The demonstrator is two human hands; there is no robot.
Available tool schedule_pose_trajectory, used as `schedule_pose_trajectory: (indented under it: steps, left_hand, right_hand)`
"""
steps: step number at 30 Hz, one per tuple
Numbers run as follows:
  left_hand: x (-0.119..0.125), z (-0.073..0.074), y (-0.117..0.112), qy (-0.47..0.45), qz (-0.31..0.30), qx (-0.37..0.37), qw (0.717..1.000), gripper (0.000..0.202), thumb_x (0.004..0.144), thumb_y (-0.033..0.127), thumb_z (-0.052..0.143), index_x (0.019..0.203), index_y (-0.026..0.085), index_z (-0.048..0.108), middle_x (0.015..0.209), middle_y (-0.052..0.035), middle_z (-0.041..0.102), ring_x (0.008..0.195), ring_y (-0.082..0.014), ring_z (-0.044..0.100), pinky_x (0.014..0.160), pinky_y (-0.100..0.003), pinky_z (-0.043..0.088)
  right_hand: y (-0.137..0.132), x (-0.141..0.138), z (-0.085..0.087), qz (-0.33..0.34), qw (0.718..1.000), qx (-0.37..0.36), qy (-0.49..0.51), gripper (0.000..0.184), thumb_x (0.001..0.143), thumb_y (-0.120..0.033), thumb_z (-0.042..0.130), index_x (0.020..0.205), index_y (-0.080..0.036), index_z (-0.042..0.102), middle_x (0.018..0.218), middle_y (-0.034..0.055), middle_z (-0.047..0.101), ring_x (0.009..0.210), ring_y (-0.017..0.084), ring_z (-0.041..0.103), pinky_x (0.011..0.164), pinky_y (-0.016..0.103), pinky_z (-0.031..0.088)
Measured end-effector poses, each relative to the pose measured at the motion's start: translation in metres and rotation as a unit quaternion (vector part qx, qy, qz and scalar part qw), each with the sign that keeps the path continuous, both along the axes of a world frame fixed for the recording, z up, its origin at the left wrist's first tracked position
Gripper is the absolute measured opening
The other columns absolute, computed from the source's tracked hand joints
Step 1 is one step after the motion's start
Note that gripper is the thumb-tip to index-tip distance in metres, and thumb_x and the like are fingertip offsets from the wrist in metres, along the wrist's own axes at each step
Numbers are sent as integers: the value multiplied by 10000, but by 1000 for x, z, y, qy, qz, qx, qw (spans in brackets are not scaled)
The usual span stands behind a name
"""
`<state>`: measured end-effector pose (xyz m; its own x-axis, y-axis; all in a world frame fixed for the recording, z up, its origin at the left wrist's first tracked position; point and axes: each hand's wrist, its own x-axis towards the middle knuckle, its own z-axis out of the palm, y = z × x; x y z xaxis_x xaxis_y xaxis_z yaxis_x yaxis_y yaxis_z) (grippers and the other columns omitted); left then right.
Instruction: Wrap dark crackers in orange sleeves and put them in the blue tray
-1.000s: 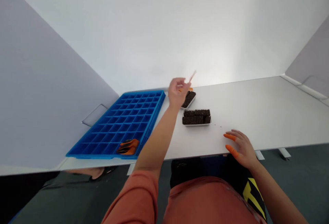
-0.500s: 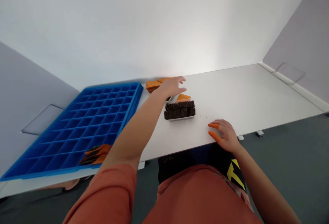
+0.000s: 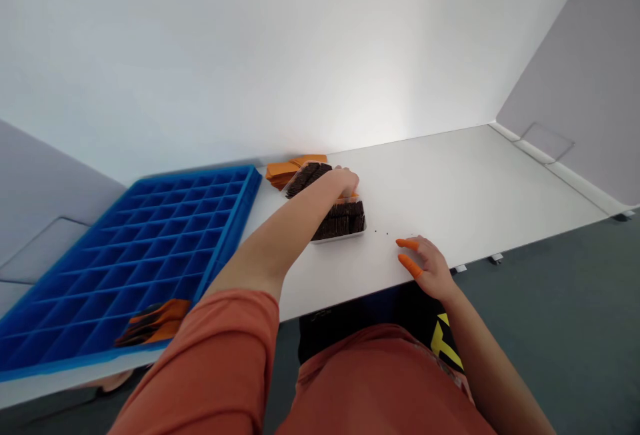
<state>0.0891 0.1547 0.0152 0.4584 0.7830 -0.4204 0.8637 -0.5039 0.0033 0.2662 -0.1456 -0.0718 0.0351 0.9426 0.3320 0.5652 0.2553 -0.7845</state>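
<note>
White table [image 3: 450, 182] against a pale wall [image 3: 300, 55]. My left hand [image 3: 347, 182] was down behind the front box [image 3: 345, 238], over an orange piece [image 3: 354, 196], mostly hidden; fingertips out of sight, couldn't tell if they gripped it. Left forearm covered part of the front box and its dark slabs [image 3: 342, 223]. Rear box [image 3: 293, 178] partly blocked an orange stack [image 3: 283, 169]. Right hand [image 3: 429, 267] lay spread near the table edge, orange covers [image 3: 410, 265] on two fingers. Blue tray [image 3: 239, 208] cut off at left.
</note>
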Motion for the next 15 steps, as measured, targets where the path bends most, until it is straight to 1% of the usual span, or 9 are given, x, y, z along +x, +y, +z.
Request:
schedule_pose_trajectory:
  steps: [2, 4, 6, 9, 10, 11, 13, 14, 15]
  left_hand:
    - [0, 3, -1, -35, 5, -6, 999, 346, 446, 196, 912, 755, 219, 757, 973, -109, 770, 1125, -386, 624, 1000, -533, 483]
    - [-1, 13, -3, -98, 7, 8, 995, 308, 469, 181, 895, 724, 224, 728, 864, -71, 762, 1057, -359, 657, 971, -500, 502]
    - [-3, 28, -8, -188, 6, 47, 981, 275, 541, 236, 886, 753, 230, 711, 887, -56, 752, 1035, -336, 671, 948, -474, 523]
    - [-6, 51, -30, -339, 17, 125, 932, 257, 834, 462, 718, 950, 234, 684, 1020, -65, 724, 1011, -275, 685, 885, -432, 569]
    - [-8, 56, -43, -404, 28, 145, 903, 309, 919, 522, 612, 1010, 232, 661, 1048, -70, 711, 995, -253, 690, 855, -415, 584]
    - [-9, 59, -58, -480, 38, 154, 863, 362, 965, 569, 533, 1038, 231, 637, 1050, -67, 701, 975, -227, 696, 829, -390, 596]
    - [-10, 61, -94, -702, 55, 96, 704, 442, 887, 657, 644, 970, 223, 633, 949, -47, 700, 898, -208, 710, 765, -357, 611]
    - [-11, 60, -115, -759, 56, 51, 647, 485, 836, 697, 692, 930, 225, 635, 897, -34, 698, 865, -202, 713, 730, -343, 613]
    - [-12, 58, -136, -785, 63, 15, 616, 516, 796, 726, 720, 897, 227, 640, 842, -22, 692, 820, -196, 710, 686, -329, 611]
  right_hand:
    - [-1, -1, 1, 3, 1000, 7, -8, 335, 973, -508, 606, 1230, -307, 685, 1203, 69, 749, 1149, 272, 687, 1120, 554, 496]
    - [-1, -1, 0, 6, 1000, 6, -10, 334, 975, -510, 602, 1229, -308, 681, 1203, 66, 751, 1147, 270, 688, 1156, 575, 462]
    - [-2, 0, -1, 10, 1000, 5, -8, 327, 979, -511, 595, 1220, -310, 684, 1194, 60, 754, 1139, 263, 692, 1182, 589, 433]
    - [-2, 1, -3, 12, 1000, 7, 6, 316, 973, -511, 601, 1208, -322, 698, 1171, 49, 762, 1139, 259, 692, 1203, 593, 403]
    - [-2, 1, -3, 14, 999, 2, 30, 312, 961, -511, 619, 1194, -324, 708, 1161, 46, 765, 1142, 261, 690, 1193, 583, 414]
    - [-2, 2, -3, 14, 998, -4, 64, 309, 945, -514, 642, 1172, -321, 721, 1144, 46, 768, 1133, 263, 691, 1161, 565, 445]
    - [-2, 4, -2, 8, 990, -10, 142, 291, 922, -527, 664, 1079, -296, 742, 1064, 47, 773, 1045, 254, 705, 1024, 499, 538]
    - [-2, 6, 0, 1, 985, -6, 175, 286, 920, -538, 658, 1002, -276, 740, 990, 45, 767, 960, 240, 707, 927, 455, 570]
    - [-3, 7, 4, -9, 980, 3, 197, 299, 921, -549, 648, 915, -259, 718, 905, 38, 747, 866, 220, 692, 835, 415, 577]
